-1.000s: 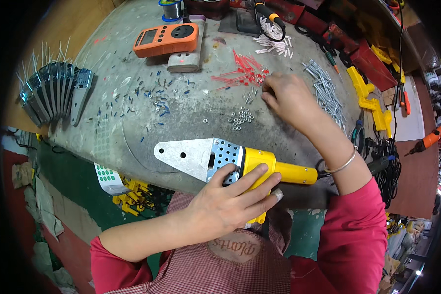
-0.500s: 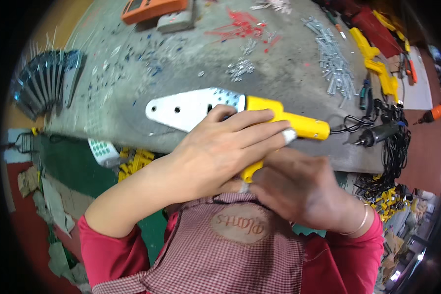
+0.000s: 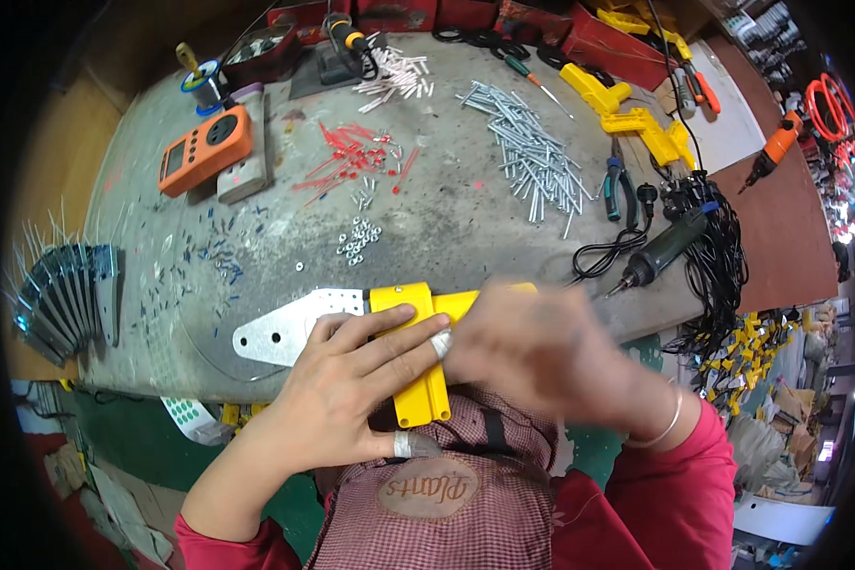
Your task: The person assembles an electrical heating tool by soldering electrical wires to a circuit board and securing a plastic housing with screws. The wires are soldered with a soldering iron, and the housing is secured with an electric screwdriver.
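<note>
A yellow plastic tool housing lies at the near edge of the bench, with a pale, tapered metal plate sticking out of it to the left. The plate has two round dark holes and several small holes by the housing. My left hand holds the housing, fingers laid across its top and the thumb low on the near side. White tape wraps one finger and the thumb. Over the yellow handle at the right is my right hand, smeared by motion; its fingers and anything in them cannot be made out.
Beyond lie metal nuts, red-sleeved pieces and long screws. An orange meter rests at the left, near fanned metal plates. Pliers, a dark electric screwdriver and coiled black cables are at the right.
The view has shifted, showing more of the far bench. My right hand has come up from below the housing to its handle. My left hand stays on the housing.
</note>
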Demonstrator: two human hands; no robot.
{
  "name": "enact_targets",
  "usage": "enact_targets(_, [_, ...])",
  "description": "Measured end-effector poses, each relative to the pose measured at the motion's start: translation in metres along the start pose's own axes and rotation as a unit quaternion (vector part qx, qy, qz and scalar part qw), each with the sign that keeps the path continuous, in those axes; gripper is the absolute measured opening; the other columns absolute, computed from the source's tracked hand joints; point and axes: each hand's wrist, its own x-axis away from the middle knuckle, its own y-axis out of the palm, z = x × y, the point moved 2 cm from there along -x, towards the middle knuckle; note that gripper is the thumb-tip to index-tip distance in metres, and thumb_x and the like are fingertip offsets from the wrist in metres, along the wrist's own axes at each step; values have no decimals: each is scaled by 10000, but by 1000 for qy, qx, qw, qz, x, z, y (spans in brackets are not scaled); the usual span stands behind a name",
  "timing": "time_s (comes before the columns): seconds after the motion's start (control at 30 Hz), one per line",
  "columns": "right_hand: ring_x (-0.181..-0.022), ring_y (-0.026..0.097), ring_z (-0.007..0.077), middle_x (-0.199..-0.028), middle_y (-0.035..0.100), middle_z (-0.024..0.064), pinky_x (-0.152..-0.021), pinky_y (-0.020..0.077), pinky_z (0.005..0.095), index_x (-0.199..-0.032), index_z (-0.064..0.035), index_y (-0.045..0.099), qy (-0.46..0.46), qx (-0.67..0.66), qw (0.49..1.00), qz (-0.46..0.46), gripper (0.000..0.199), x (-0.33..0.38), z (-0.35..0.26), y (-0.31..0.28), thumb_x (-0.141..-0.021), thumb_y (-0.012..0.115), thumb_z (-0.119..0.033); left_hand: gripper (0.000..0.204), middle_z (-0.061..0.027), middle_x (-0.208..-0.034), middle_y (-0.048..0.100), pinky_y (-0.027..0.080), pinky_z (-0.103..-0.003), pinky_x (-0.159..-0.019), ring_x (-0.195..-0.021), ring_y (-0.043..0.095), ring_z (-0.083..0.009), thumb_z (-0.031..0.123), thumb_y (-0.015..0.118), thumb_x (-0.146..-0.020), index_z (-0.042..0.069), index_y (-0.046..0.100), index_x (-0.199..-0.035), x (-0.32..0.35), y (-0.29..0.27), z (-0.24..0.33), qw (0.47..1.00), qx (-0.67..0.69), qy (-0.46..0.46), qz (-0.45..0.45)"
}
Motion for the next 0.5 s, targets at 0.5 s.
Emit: enact_targets(0.5, [-736, 641, 325, -744, 643, 156, -699, 515, 405, -729, -32, 629, 266, 223, 935, 77, 154, 0, 151, -79, -683, 665, -175, 367, -67, -917, 652, 472, -288, -555, -652, 555, -195, 24, 617, -657, 33, 662, -1021, -51, 5, 14, 969, -208, 24, 129])
